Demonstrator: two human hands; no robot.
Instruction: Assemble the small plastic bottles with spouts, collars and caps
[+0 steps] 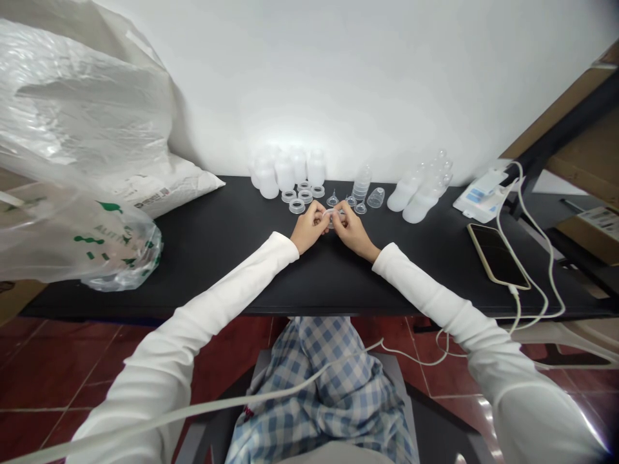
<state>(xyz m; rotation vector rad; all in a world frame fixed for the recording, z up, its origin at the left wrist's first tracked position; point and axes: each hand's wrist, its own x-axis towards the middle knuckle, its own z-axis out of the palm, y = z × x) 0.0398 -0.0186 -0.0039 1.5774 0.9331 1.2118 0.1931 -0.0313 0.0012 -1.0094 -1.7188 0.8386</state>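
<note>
Over the black table, my left hand (pixel 306 229) and my right hand (pixel 354 232) meet with fingertips closed on opposite sides of a translucent bottle collar ring (pixel 331 216). My fingers cover much of it, so I cannot tell whether a teat sits inside. Several similar collar rings (pixel 296 205) lie just beyond my left hand. Clear silicone teats (pixel 360 207) rest beyond my right hand, beside a clear dome cap (pixel 376 198) and a stack of nested clear caps (pixel 362 182).
White bottles (pixel 269 182) stand against the wall at the back left. Bottles with teats fitted (pixel 420 203) lie at the right. Farther right are a power strip (pixel 482 193), a phone (pixel 498 256) and loose cables (pixel 544 258). Plastic bags (pixel 120 238) bulge over the table's left end.
</note>
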